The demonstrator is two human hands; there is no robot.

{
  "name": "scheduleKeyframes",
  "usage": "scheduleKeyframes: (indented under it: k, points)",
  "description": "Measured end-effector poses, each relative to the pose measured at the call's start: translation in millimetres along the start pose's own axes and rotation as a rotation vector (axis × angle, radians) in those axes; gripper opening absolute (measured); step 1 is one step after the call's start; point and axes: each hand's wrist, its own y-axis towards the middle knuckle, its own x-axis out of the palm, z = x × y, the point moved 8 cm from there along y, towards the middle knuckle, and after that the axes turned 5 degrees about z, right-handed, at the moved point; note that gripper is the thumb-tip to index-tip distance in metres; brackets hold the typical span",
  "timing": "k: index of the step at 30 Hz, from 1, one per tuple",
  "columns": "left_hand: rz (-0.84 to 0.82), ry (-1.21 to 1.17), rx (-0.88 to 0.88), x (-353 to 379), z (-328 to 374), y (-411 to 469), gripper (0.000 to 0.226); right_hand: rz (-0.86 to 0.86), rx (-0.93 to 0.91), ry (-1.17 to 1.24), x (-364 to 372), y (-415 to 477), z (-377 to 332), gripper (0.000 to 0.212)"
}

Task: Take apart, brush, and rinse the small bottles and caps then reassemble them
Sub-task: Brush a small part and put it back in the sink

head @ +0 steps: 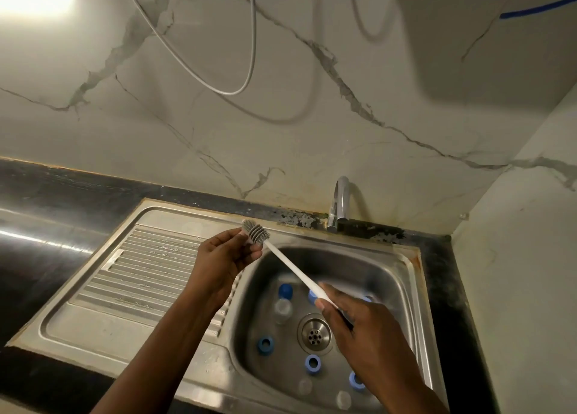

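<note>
right hand (352, 320) is wrapped round the brush (290, 267) handle, and left hand (228, 254) pinches at its bristle head, up over the sink (390, 276). can't tell if the left holds anything else. blue caps (266, 345) and clear bottles (282, 310) lie loose in the basin round the drain (313, 335).
</note>
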Motion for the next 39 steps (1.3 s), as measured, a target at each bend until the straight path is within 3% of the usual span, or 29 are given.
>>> scheduleKeyframes:
  k: [9,18,28,39]
  points:
    - [-0.051,0.088,0.057,4.3,5.1,-5.7,0.018,0.005,-0.001,0.031,10.2,19.3,-18.7,0.064]
    - [-0.015,-0.160,-0.057,-19.6,16.6,11.1,0.017,-0.010,0.011,0.019,18.6,8.3,-25.0,0.048]
    - [-0.154,0.025,-0.036,-19.5,18.3,5.1,0.019,0.061,0.069,-0.070,24.1,7.6,-44.6,0.053]
    - [-0.127,-0.207,-0.233,-39.6,17.9,22.1,0.020,0.116,0.104,-0.020,40.8,-9.7,-55.4,0.026]
